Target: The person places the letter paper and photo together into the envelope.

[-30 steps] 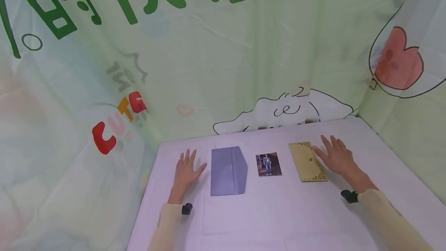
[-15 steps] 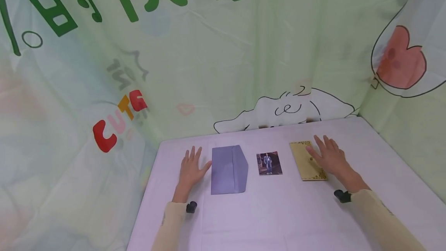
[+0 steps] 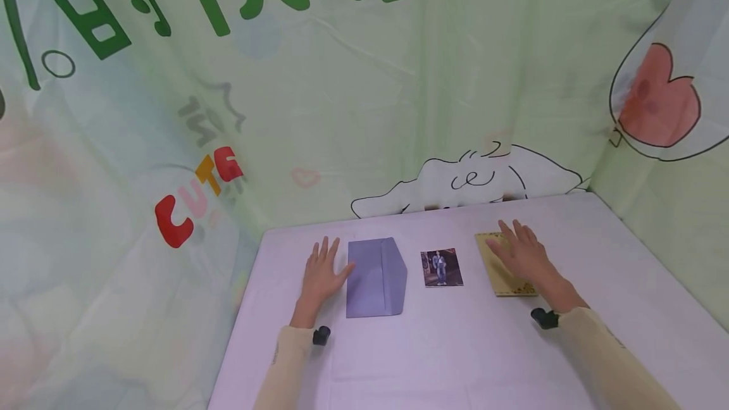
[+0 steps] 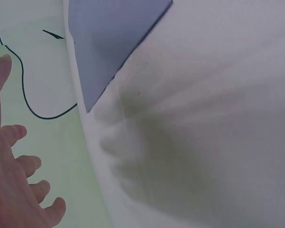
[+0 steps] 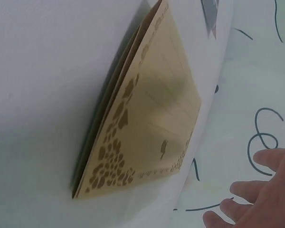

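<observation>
A lavender envelope (image 3: 370, 280) lies on the table with its pointed flap side toward the right. My left hand (image 3: 321, 276) hovers at its left edge, fingers spread, thumb over the border in the head view; the left wrist view shows the hand (image 4: 14, 166) apart from the envelope (image 4: 114, 42). In the middle lies a small photo (image 3: 442, 268) of a standing person. To its right is a folded tan card (image 3: 501, 277) with a brown floral border. Above the card my right hand (image 3: 525, 257) holds nothing, its fingers extended. The right wrist view shows the folded card (image 5: 152, 104) slightly parted along one side.
A white cloth covers the table (image 3: 421, 359). Behind it hangs a pale green printed curtain (image 3: 342, 112) with green characters and drawings. Dark wrist cameras sit at the left wrist (image 3: 321, 335) and the right wrist (image 3: 544, 318).
Both hands have moved inward: the left to the right, up to the envelope's edge, and the right to the left, over the tan card. The envelope, photo and card stay in place.
</observation>
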A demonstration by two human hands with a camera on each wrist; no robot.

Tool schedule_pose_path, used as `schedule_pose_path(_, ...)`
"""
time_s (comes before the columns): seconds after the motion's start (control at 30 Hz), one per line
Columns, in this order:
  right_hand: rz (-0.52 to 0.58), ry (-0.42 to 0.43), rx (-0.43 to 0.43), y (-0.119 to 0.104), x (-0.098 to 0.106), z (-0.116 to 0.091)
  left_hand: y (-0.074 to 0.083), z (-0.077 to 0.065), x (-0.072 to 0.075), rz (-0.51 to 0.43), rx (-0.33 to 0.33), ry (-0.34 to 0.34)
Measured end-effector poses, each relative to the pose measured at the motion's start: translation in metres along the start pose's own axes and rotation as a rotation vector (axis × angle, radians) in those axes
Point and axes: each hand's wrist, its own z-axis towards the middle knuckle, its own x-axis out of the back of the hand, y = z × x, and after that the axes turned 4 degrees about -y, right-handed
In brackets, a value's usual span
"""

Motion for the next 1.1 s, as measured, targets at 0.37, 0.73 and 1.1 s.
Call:
schedule_pose_path(0.37,0.027,-0.033,0.0,-0.02,-0.015,0.004,0.01,0.004,-0.005,-0.011,-0.024,0.007)
schedule_pose_path(0.73,0.025,-0.014,0.066,-0.038,-0.027,0.0,0.023,0.005,-0.011,-0.011,-0.036,-0.012)
schedule_pose_path(1.1,0.049,-0.001,0.095,-0.049,-0.042,0.003,0.034,0.01,-0.018,-0.005,-0.051,-0.039)
